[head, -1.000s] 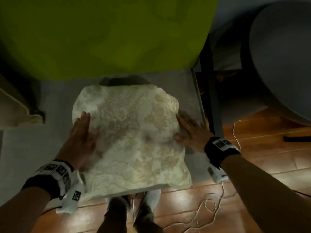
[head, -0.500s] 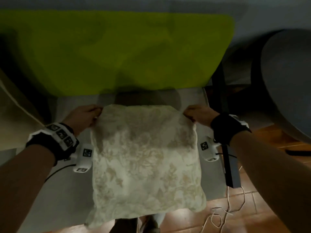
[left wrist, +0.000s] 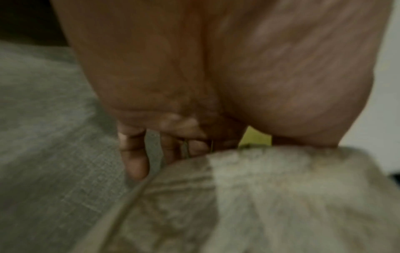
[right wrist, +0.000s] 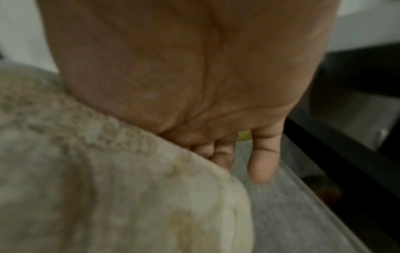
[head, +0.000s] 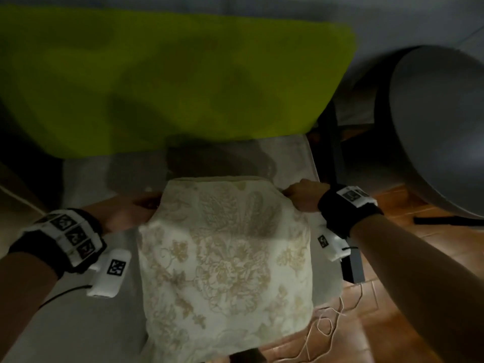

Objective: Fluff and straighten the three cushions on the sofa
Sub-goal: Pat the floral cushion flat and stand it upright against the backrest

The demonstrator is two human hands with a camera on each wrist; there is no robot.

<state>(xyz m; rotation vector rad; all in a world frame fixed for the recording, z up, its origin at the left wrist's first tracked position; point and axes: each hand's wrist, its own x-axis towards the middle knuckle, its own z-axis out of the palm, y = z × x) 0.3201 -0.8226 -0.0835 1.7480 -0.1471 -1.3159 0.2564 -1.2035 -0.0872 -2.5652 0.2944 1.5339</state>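
A cream cushion with a beige floral pattern (head: pixel 225 263) hangs over the grey sofa seat (head: pixel 78 323), held up by its two top corners. My left hand (head: pixel 131 210) grips the top left corner, and the left wrist view shows the fingers (left wrist: pixel 134 159) curled behind the cushion fabric (left wrist: pixel 259 196). My right hand (head: pixel 301 196) grips the top right corner, and in the right wrist view the fingers (right wrist: pixel 262 159) curl behind the cushion edge (right wrist: pixel 129 171). The cushion's lower edge reaches past the seat's front. A cushion edge (head: pixel 10 184) shows at far left.
A lime-green backrest (head: pixel 167 82) stands behind the seat. The sofa's black frame (head: pixel 337 158) runs along the right side. A large grey round object (head: pixel 440 127) sits at the right on the wooden floor (head: pixel 408 258), where white cords (head: pixel 324 328) lie loose.
My hands went from lying flat on the cushion's sides to gripping its top corners. The cushion rose from lying on the seat to hanging upright.
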